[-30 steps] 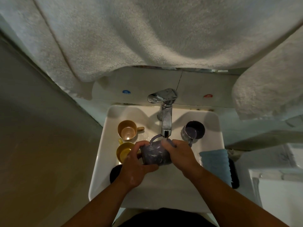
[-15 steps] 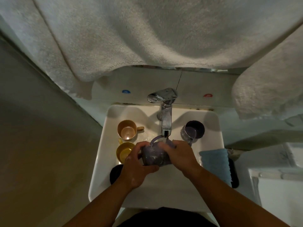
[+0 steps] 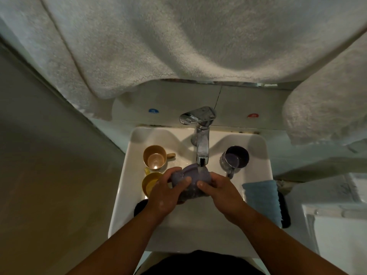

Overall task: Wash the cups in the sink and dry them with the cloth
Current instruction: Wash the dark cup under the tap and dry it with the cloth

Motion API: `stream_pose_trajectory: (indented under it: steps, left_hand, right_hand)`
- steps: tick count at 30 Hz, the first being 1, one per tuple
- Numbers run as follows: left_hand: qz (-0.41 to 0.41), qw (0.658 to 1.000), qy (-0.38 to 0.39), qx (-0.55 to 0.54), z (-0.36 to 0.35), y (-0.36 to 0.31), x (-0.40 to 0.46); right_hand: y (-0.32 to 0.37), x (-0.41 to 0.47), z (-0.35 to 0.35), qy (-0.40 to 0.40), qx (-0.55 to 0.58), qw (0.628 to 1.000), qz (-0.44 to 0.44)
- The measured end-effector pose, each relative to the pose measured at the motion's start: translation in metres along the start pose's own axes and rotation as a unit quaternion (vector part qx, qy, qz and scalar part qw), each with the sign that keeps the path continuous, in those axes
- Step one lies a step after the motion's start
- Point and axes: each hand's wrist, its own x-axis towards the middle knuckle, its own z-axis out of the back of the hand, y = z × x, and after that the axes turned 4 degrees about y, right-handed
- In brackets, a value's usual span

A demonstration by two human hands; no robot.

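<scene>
Water runs from the tap (image 3: 202, 147) straight onto a purple cup (image 3: 190, 180) held over the middle of the white sink (image 3: 123, 187), just under the spout. Both hands wrap this cup: the left hand (image 3: 164, 197) grips its left side with the thumb laid across the front, and the right hand (image 3: 220, 193) grips its right side, thumb also pressed on the front, so the two thumbs nearly meet. The cup seems turned with its base or side toward the stream, though the dim light and the fingers make its exact tilt hard to judge. On the left ledge of the sink stands a tan cup (image 3: 155, 157), upright and open, with its handle pointing right; just in front of it sits a yellow cup (image 3: 150, 184), partly hidden behind the left hand. On the right ledge a dark purple cup (image 3: 236, 157) stands upright with its handle toward the person. A blue cloth (image 3: 262, 197) lies folded on the right rim, near the right wrist, over something dark at its edge. On the wall behind the tap are a small blue sticker (image 3: 153, 110) on the left and a red sticker (image 3: 252, 115) on the right; any writing on them is too small to read. White towels (image 3: 178, 46) hang overhead.
</scene>
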Motion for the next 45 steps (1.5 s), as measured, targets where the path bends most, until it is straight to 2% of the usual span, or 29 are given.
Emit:
stream_pose_trajectory:
  steps: [4, 7, 13, 18, 20, 24, 27, 32, 35, 37, 39, 40, 43, 45]
  left_hand:
    - [0.064, 0.992, 0.036, -0.1, 0.0, -0.007, 0.001]
    - [0.081, 0.986, 0.062, -0.135, 0.003, -0.009, 0.003]
    - [0.057, 0.994, 0.017, -0.091, -0.004, -0.012, 0.005]
    - [0.073, 0.985, 0.083, -0.13, 0.002, -0.01, 0.002]
    - [0.06, 0.987, 0.101, -0.112, 0.003, -0.007, 0.001]
    - [0.062, 0.99, 0.087, -0.093, -0.006, -0.004, -0.001]
    - [0.103, 0.981, 0.073, -0.148, -0.01, -0.003, -0.003]
    - [0.115, 0.982, 0.075, -0.131, -0.004, -0.005, -0.005]
    - [0.111, 0.982, 0.07, -0.137, 0.0, -0.006, -0.004]
    - [0.111, 0.984, 0.066, -0.121, 0.0, -0.007, -0.002]
    - [0.11, 0.988, 0.059, -0.094, -0.003, -0.009, -0.001]
    - [0.11, 0.988, 0.051, -0.092, -0.005, -0.009, 0.0]
    - [0.11, 0.988, 0.029, -0.109, -0.006, -0.011, 0.004]
    - [0.105, 0.989, 0.028, -0.096, -0.006, -0.011, 0.005]
  right_hand:
    - [-0.003, 0.0, 0.006, -0.018, 0.018, 1.0, -0.011]
    - [-0.004, 0.0, 0.009, -0.022, 0.037, 0.999, -0.008]
    - [-0.004, 0.001, 0.006, -0.022, 0.047, 0.999, 0.002]
    - [-0.005, 0.004, 0.008, -0.031, 0.039, 0.999, -0.003]
    - [-0.005, 0.006, 0.008, -0.051, 0.045, 0.997, -0.021]
    - [-0.002, 0.012, 0.007, -0.076, -0.029, 0.997, -0.01]
    - [0.003, 0.012, 0.011, -0.032, -0.027, 0.999, 0.005]
    - [0.001, 0.01, 0.013, -0.038, -0.059, 0.997, -0.024]
    - [-0.001, 0.007, 0.011, 0.018, -0.022, 1.0, 0.004]
    - [0.001, 0.009, 0.009, -0.014, -0.048, 0.999, 0.006]
    - [0.006, 0.011, 0.006, -0.093, -0.09, 0.992, -0.005]
    - [0.006, 0.013, 0.005, -0.103, -0.09, 0.991, -0.001]
    - [0.004, 0.011, 0.007, -0.011, -0.085, 0.996, 0.028]
    - [0.006, 0.009, 0.009, -0.022, -0.098, 0.995, 0.03]
